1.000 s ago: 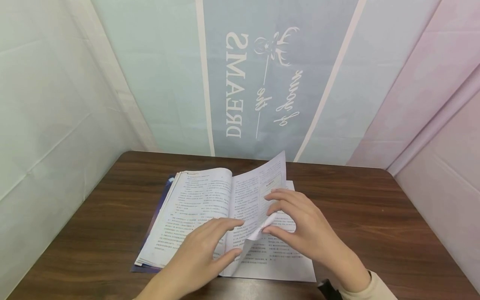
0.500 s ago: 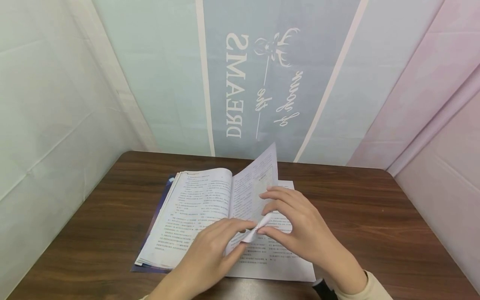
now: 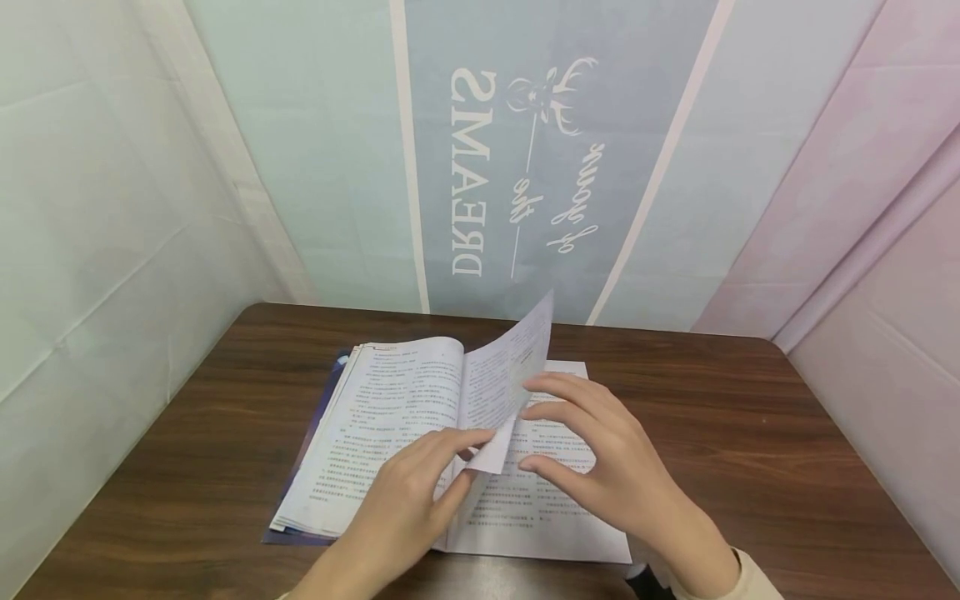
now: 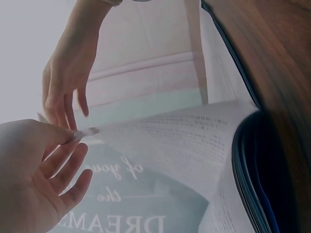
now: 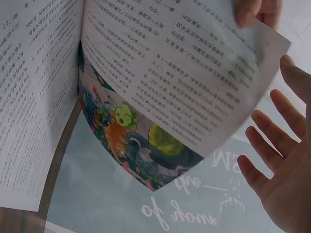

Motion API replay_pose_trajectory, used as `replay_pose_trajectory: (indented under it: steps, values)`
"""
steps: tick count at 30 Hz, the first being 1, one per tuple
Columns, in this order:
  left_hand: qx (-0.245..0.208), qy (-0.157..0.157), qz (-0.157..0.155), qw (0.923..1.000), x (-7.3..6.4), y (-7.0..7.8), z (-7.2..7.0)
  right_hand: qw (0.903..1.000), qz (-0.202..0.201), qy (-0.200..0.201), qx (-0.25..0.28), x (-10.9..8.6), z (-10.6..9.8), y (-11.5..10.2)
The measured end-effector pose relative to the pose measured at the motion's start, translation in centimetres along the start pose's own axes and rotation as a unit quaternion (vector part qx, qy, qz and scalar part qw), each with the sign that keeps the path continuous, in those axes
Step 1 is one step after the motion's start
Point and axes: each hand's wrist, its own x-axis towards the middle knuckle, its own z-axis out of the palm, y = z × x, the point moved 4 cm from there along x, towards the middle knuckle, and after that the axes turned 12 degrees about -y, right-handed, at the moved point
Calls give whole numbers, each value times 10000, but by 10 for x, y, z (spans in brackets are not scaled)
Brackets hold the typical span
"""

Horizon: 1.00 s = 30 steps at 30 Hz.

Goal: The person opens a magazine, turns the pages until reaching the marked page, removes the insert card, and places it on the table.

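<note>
Your left hand (image 3: pixel 408 479) pinches the raised page (image 3: pixel 498 379) near its lower outer corner, thumb on one side and fingers on the other. Your right hand (image 3: pixel 607 450) is spread just beside that page's free edge, thumb well apart from the fingers and holding nothing. Half a second ago your right thumb and fingers had the rolled-up edge between them, with your left fingertips meeting them there; now the left hand alone has the page, the right thumb has come away from it, and the tight roll has loosened into a flatter corner.

The page stands up from the spine in a curve, its upper corner rising past the far edge of the table (image 3: pixel 765 433); that corner is about where it was. From the right wrist you see printed columns on the page and a colourful illustration (image 5: pixel 131 141) along its curved end.

The open magazine (image 3: pixel 382 417) lies on the table, as before, its thicker left stack bulging near the spine and a blue cover (image 3: pixel 324 421) showing beneath. A pale sleeve (image 3: pixel 738 579) and a dark object (image 3: pixel 647 579) sit by your right wrist. Behind the table hangs a pale backdrop (image 3: pixel 345 167) with mirrored white lettering.
</note>
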Motion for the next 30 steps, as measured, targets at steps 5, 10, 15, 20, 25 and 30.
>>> replay_pose_trajectory:
  steps: [5, 10, 15, 20, 25, 30]
  values:
    - [267, 284, -147, 9991, -9, -9, -6, 9999, -24, 108, -56, -8, -4, 0]
    - [570, 528, -333, 9964, -21, -20, -13, 9993, 261, -170, -191, -23, 0, 8]
    - [763, 529, -791, 9925, -34, -31, -20, 9961, 630, -511, -343, -40, 6, 18]
    - [976, 508, -1099, 9878, -44, -42, -29, 9927, 831, -661, -568, -54, 9, 26]
    - [1059, 321, -1685, 9795, -54, -53, -37, 9909, 954, -762, -574, -68, 10, 35]
    - [998, -94, -2158, 9713, -62, -65, -41, 9872, 1141, -1006, -480, -81, 12, 45]
